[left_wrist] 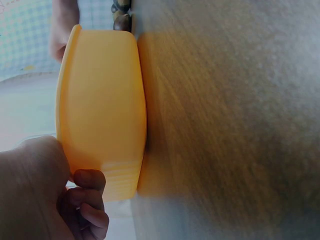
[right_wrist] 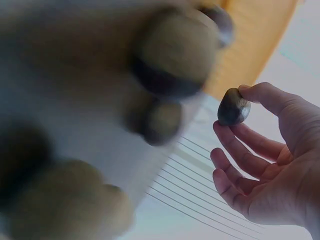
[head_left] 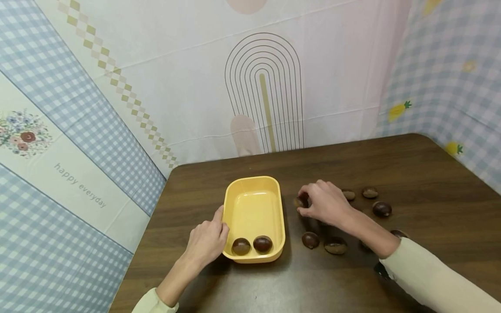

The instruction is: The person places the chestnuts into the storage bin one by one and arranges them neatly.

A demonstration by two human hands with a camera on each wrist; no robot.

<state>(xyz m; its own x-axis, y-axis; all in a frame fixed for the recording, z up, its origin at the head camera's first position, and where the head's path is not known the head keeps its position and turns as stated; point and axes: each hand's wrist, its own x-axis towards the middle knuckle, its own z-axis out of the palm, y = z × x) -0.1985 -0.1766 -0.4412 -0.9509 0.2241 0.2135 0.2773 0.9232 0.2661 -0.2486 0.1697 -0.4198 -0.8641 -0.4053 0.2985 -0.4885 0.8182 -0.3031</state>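
A yellow rectangular tray (head_left: 254,259) stands on the table with two brown chestnuts (head_left: 262,244) at its near end. My left hand (head_left: 207,241) grips the tray's left rim; in the left wrist view its fingers curl against the yellow outer wall (left_wrist: 102,100). To the right of the tray my right hand (head_left: 326,203) pinches one chestnut (right_wrist: 234,107) between thumb and fingertips, raised over the table in the right wrist view. Close to this hand lie a dark chestnut (head_left: 310,240) and one with a pale brown base (head_left: 335,245).
Several more chestnuts (head_left: 382,209) are spread on the right of the brown wooden table (head_left: 195,191), some partly hidden under the right forearm. A small black object (head_left: 381,270) shows beside the right sleeve. Patterned cloth (head_left: 188,65) hangs behind the table's far edge.
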